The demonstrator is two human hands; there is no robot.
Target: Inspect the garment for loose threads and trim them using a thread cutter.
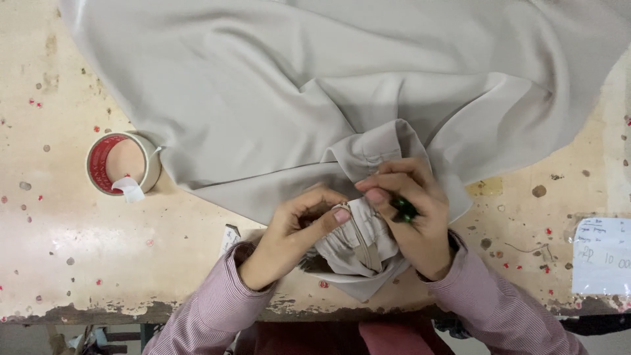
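I see one worn, paint-flecked surface, and most of it lies under one large sheet of pale grey cloth, draped in broad folds from the far edge down to the near edge. A bunched part of that cloth, with a seam or band running through it, sits between my two hands near the front edge. My left hand pinches the bunched fabric, thumb and fingers closed on it. My right hand is curled shut on the same bunch and also holds one small dark green object, perhaps a tool, though I cannot tell. One roll of tape stands well left of the cloth, and one slip of white paper lies at the right edge.
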